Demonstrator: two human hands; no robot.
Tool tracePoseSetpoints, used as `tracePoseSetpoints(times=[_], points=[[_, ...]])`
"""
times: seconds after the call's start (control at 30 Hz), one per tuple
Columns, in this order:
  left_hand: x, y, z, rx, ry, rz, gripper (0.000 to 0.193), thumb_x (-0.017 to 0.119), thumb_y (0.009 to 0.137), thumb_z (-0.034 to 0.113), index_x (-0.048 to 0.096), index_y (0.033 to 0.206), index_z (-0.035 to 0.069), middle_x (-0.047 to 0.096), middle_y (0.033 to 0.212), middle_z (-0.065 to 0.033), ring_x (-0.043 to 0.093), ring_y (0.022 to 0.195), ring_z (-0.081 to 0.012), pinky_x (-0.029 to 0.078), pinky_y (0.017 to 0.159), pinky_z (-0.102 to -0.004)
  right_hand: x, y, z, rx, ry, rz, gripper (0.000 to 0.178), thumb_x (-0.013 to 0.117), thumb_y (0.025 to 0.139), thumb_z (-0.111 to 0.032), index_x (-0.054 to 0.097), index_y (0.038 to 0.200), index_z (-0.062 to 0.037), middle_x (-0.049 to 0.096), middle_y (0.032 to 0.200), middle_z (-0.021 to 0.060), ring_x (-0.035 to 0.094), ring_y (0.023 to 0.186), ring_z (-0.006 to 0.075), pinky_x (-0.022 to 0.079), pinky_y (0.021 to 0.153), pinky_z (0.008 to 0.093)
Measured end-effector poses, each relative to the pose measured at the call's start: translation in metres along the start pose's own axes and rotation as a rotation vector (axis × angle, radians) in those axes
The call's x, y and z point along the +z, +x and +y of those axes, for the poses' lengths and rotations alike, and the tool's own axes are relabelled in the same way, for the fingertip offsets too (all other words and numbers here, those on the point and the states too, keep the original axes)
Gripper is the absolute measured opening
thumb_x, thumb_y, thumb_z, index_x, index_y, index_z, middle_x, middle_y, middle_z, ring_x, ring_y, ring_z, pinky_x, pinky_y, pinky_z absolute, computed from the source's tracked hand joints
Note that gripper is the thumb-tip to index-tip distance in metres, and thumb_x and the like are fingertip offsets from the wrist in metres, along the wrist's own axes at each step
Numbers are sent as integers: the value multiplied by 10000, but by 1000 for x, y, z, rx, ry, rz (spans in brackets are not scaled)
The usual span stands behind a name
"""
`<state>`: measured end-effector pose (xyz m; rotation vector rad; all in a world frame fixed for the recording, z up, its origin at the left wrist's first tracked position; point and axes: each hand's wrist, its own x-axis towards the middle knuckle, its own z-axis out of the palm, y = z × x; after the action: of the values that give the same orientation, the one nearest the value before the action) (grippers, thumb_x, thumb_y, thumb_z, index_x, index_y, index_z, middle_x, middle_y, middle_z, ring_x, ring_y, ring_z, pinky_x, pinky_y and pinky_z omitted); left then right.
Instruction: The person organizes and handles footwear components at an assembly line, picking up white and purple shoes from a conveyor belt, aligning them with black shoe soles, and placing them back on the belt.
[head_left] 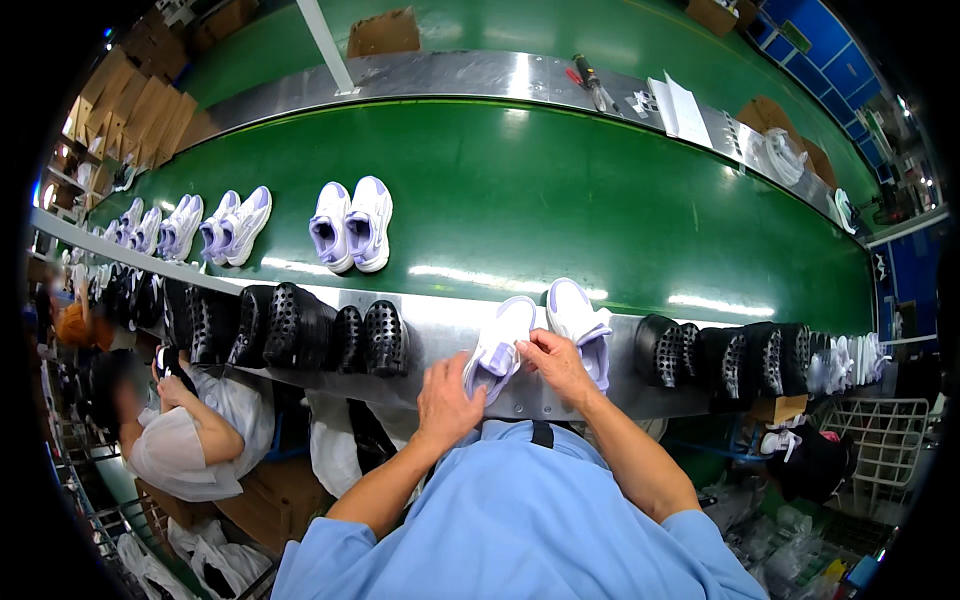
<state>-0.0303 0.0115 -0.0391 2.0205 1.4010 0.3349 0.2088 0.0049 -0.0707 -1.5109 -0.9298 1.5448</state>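
Note:
A white and lavender sneaker [502, 335] rests on the metal ledge in front of me, toe pointing away. My left hand [450, 402] grips it along the left side near the heel opening. At its right edge, by the lacing, the thumb and fingers of my right hand [557, 366] are pinched together on the upper; any lace between them is too small to make out. The matching sneaker [574, 312] stands just to the right, its toe reaching over the green belt and its heel partly behind my right hand.
Pairs of white and lavender sneakers [350, 225] line the green belt [600, 200] leftward. Black perforated shoe forms [300, 328] stand along the ledge on both sides. A co-worker [200, 430] sits at left. Tools [592, 82] and paper sheets [680, 108] lie on the far metal edge.

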Motion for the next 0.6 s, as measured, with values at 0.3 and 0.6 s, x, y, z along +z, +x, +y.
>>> tracePoseSetpoints(times=[0.3, 0.6], points=[[29, 15, -16, -868, -757, -185, 722, 698, 852, 158, 455, 1531, 123, 648, 1258, -317, 663, 1057, -505, 526, 977, -520, -2, -6, -48, -61, -248, -101, 199, 746, 970, -218, 718, 1034, -32, 673, 882, -1, 581, 831, 102, 480, 754, 288], [5, -5, -14, -100, -162, 194, 724, 646, 775, -31, 557, 1465, 170, 536, 1173, -264, 550, 1108, -455, 464, 1014, -502, 6, -39, -82, -180, -453, -246, 205, 692, 997, -200, 732, 1038, -3, 693, 835, 72, 636, 767, 168, 503, 711, 329]])
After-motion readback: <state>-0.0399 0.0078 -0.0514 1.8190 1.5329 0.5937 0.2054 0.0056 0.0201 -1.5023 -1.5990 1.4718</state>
